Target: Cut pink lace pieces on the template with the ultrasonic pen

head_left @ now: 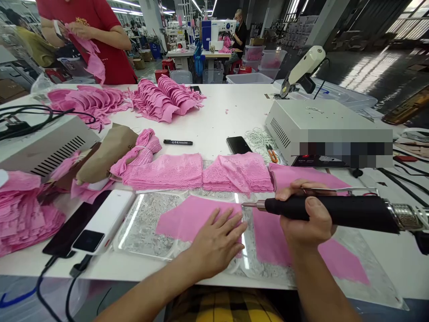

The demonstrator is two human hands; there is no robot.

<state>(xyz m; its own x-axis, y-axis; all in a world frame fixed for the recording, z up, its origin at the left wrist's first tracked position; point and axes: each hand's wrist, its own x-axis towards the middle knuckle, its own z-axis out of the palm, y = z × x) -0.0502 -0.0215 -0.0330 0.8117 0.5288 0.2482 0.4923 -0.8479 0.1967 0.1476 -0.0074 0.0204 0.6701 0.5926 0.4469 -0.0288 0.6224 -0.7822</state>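
My left hand (219, 237) lies flat with fingers spread on a cut piece of pink fabric (187, 217), which rests on a clear plastic plate (144, 228). In my right hand (310, 214) is a thick black handheld welding tool (345, 212) with a thin metal tip, held level. Its tip points left, close to the fabric's right edge above my left fingertips; whether it touches I cannot tell. Another pink fabric piece (271, 237) lies under my right hand. Just behind the plate are two stacks of pink lace pieces, a left stack (167, 172) and a right stack (239, 172).
Grey boxes with vents stand at right (328, 116) and left (60, 143). A white power bank (103, 221), a black phone (237, 144), a marker (178, 142) and orange snips (271, 153) lie around. Bundled pink pieces (154, 100) are at the back, near a person in red (110, 44).
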